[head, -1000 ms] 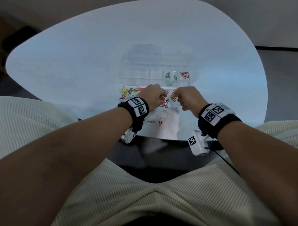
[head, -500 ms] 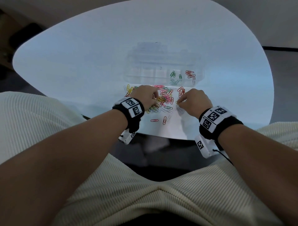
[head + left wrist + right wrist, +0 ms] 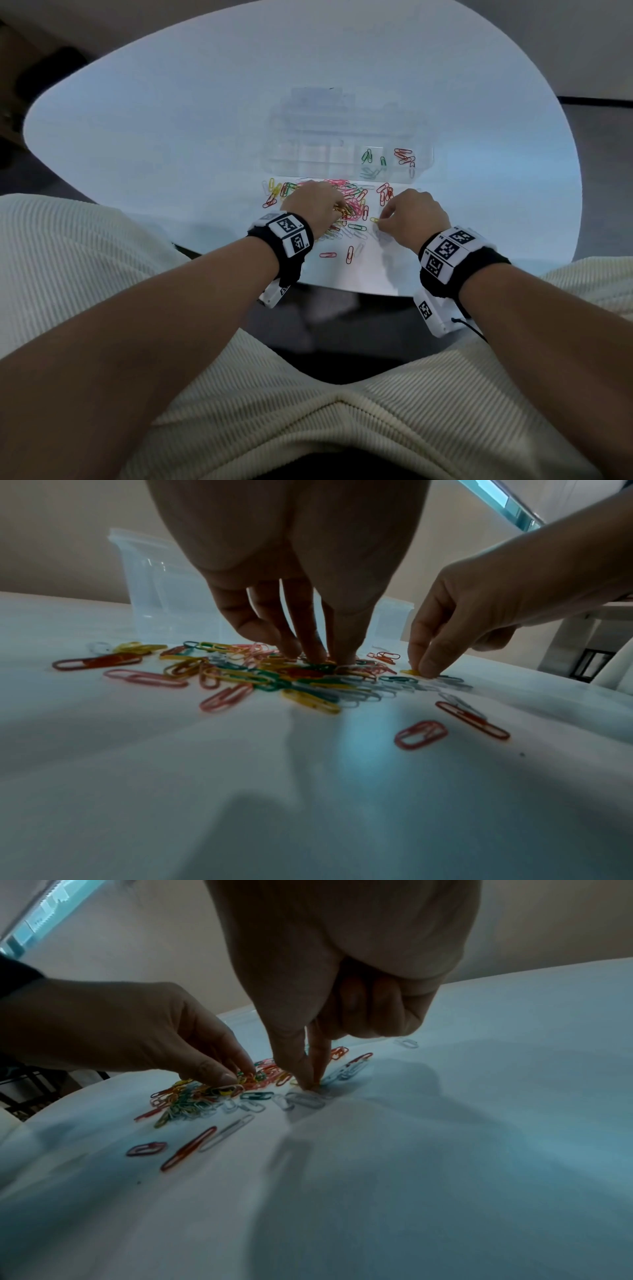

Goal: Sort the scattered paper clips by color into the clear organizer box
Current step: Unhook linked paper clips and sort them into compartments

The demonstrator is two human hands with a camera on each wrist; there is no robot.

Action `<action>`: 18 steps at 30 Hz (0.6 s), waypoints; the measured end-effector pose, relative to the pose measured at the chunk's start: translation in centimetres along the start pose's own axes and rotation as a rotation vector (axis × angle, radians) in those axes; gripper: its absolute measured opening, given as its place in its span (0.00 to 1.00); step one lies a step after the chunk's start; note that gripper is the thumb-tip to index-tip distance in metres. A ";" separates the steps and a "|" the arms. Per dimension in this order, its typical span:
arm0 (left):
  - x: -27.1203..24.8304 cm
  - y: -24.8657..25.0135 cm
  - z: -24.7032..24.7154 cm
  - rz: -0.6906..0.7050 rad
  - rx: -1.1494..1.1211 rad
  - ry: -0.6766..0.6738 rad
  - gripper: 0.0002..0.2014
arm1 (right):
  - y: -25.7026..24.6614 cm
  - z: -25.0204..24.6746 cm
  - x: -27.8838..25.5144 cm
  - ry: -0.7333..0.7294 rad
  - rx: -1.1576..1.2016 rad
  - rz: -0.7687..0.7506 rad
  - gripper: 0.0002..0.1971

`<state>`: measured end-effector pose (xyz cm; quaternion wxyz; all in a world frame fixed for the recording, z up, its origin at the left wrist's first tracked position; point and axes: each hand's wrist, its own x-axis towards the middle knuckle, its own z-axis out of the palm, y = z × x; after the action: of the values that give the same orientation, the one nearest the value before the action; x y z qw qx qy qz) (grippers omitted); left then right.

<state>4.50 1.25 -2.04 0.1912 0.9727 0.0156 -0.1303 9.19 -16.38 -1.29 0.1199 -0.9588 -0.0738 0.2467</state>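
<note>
Change: since a second ago both hands have dropped from near the box onto the loose pile, the right sliding out to the pile's right edge.
Right hand (image 3: 412,214): thumb and forefinger tips closed on a yellow clip (image 3: 374,219) lying on the table, other fingers curled in; the clip looks not yet lifted.
Left hand (image 3: 315,205): fingers reaching down, tips pressed into the heap; whether they hold a clip I cannot tell.
Paper clips (image 3: 260,677): mixed colours, heaped between the hands; two red strays lie nearer.
Organizer box (image 3: 423,164): just beyond the pile; green clips (image 3: 368,157) and red clips (image 3: 404,156) sit in neighbouring right-hand compartments.
Meaning: yellow appears unstarted, so this pick likely opens a new compartment; most sorting remains.
</note>
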 end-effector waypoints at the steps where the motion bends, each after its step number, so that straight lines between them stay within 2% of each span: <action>1: 0.0 0.0 0.1 -0.002 0.004 0.000 0.13 | 0.0 0.1 0.0 -0.005 -0.005 0.002 0.06; 10: 0.2 -0.1 0.5 -0.046 -0.035 0.024 0.05 | 0.1 0.3 -0.1 -0.039 -0.024 -0.027 0.10; 18: -0.1 0.4 -0.5 -0.096 -0.300 0.112 0.06 | -0.4 0.1 -0.3 0.006 -0.097 -0.066 0.09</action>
<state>4.60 1.06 -1.38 0.3268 0.9371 0.0921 -0.0812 8.88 -16.07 -1.17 0.0818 -0.9612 -0.1168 0.2359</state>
